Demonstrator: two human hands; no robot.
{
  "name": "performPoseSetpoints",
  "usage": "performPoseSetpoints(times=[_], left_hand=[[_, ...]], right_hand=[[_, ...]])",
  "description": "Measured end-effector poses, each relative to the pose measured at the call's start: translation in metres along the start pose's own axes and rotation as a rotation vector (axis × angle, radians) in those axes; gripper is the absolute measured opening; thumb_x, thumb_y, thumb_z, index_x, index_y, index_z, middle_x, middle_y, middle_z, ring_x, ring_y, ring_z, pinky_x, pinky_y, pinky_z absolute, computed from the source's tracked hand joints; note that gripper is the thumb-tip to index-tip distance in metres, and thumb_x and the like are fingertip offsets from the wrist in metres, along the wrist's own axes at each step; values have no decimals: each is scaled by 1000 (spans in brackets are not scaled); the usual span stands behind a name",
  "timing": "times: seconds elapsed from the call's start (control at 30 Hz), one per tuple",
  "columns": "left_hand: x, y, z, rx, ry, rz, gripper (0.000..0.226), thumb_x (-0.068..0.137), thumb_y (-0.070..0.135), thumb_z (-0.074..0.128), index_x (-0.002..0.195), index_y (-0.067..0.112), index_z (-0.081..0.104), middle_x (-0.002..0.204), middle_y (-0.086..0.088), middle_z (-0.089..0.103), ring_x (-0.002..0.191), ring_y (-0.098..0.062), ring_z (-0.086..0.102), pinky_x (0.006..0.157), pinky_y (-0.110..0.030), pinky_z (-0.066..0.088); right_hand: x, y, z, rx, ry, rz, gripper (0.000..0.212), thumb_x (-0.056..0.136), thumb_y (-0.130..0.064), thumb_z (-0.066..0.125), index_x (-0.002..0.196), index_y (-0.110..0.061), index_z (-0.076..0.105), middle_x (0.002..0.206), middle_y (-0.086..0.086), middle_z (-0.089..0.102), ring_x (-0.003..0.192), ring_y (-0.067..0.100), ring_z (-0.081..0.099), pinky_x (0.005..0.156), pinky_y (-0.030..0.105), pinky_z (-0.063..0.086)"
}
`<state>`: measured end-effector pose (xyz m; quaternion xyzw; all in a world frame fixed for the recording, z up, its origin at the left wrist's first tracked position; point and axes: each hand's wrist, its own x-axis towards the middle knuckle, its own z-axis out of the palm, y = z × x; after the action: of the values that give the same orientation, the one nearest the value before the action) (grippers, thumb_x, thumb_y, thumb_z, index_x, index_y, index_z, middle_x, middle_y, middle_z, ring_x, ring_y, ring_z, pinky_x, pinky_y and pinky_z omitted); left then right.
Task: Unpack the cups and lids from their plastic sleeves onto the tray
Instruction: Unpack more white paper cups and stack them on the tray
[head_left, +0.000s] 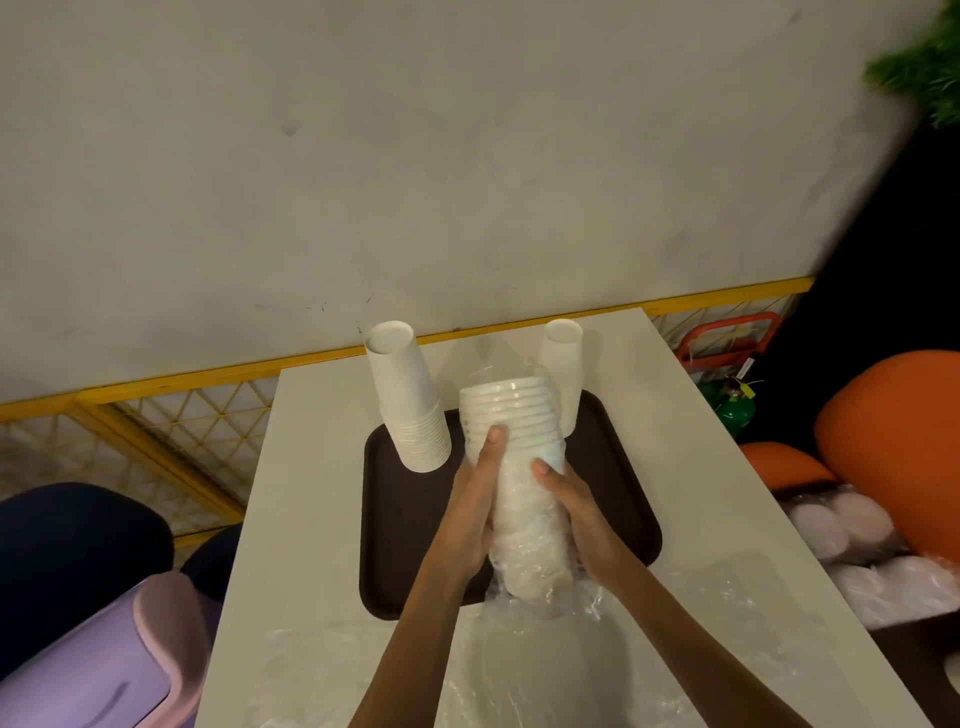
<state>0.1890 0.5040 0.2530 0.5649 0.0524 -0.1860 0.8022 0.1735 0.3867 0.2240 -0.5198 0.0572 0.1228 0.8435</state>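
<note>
A stack of white lids (514, 415) in a clear plastic sleeve (530, 551) stands over the dark brown tray (395, 519). My left hand (475, 509) grips the stack's left side and my right hand (571, 514) grips its right side, thumbs up against the lids. The upper lids are bare; the sleeve is bunched round the lower part. Two upside-down stacks of white paper cups stand at the tray's far end, one at the left (410, 400) and one at the right (563, 369), partly hidden behind the lids.
The tray lies on a white table (311, 519), with crumpled empty plastic film (519, 670) spread across the near end. More sleeved lids (857, 540) lie at the right beside orange seats. A purple bin (104, 670) stands at the left. A yellow mesh fence runs behind.
</note>
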Motion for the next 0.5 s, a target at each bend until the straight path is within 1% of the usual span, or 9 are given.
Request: performPoseSetpoints(times=[0.1,0.17,0.23,0.27,0.3,0.37,0.4,0.43,0.5], left_hand=[[5,-1,1,94,141,30,73,74,65,65,127,16,55,112,-11,69,101,-25,68,88,-49,54],[7,0,-3,84,215,45,77,71,68,65,126,14,56,112,-12,69,100,-27,68,88,-50,54],[10,3,-6,101,236,57,76,73,67,62,126,12,56,113,-13,68,100,-27,68,86,-49,55],[11,5,-7,115,228,56,74,71,63,60,124,11,56,111,-12,69,98,-26,69,86,-47,56],[12,6,-6,129,224,51,70,70,59,59,120,11,58,108,-11,70,96,-25,69,85,-45,56],[12,8,-2,144,222,32,59,69,54,61,111,12,60,100,-9,71,90,-23,70,80,-41,58],[11,7,2,151,219,23,56,69,52,63,108,12,61,98,-9,72,88,-23,71,79,-40,58],[10,5,6,158,206,15,56,68,51,65,108,11,61,98,-10,72,88,-24,71,80,-41,58],[9,-2,14,138,176,1,54,68,46,68,107,10,63,98,-11,73,89,-25,71,82,-42,57]], right_hand=[[-7,1,0,-65,-12,29,89,63,-58,75,135,-17,43,117,5,67,109,20,64,81,30,55],[-10,2,-2,-116,-59,64,95,49,-65,81,127,-20,48,108,-2,71,102,14,67,75,24,54],[-13,-1,-5,-169,-83,91,96,38,-68,83,117,-24,52,101,-7,72,96,9,68,71,20,54],[-12,-5,-8,-200,-80,84,93,40,-66,83,117,-23,53,101,-7,72,96,8,68,72,20,54],[-10,-10,-10,-228,-71,62,89,47,-62,81,121,-21,52,106,-5,71,99,9,67,75,21,54],[-1,-22,-12,-228,-13,-23,75,69,-54,67,132,-19,48,120,1,65,109,13,63,83,26,54],[4,-28,-11,-187,33,-56,68,77,-54,61,133,-19,48,123,4,64,111,16,63,84,28,54],[8,-35,-9,-130,89,-71,64,81,-58,57,131,-19,50,122,7,64,109,18,64,82,29,55],[14,-42,-2,-90,184,-90,67,79,-66,52,128,-20,53,115,9,67,101,21,67,78,34,56]])
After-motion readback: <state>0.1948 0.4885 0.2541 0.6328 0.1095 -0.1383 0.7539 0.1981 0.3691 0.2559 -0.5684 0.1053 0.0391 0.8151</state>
